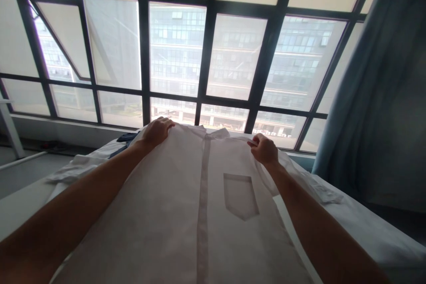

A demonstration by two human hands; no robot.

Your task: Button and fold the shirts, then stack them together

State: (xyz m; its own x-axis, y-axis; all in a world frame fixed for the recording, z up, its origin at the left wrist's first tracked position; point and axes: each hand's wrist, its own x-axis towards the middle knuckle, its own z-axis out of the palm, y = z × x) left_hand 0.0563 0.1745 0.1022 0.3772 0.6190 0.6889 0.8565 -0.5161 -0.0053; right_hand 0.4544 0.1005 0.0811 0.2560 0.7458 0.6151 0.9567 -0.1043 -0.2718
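A white shirt (173, 195) is spread front up before me, its collar at the far end. A button strip runs down its middle, and a chest pocket (241, 197) shows on the right side. My left hand (158, 129) is closed on the shirt's left shoulder, fingers bent over the fabric. On the other shoulder, my right hand (264, 148) pinches the cloth between thumb and fingers. The shirt's sleeves lie out to both sides, partly behind my arms. Its lower end runs out of view.
The shirt lies over a white-covered surface (369, 226). Dark blue cloth (125, 140) is at the far left of it. A large dark-framed window (176, 51) stands beyond, with one pane tilted open. A blue-grey curtain (372, 97) hangs at right; a white metal frame (12, 131) stands at left.
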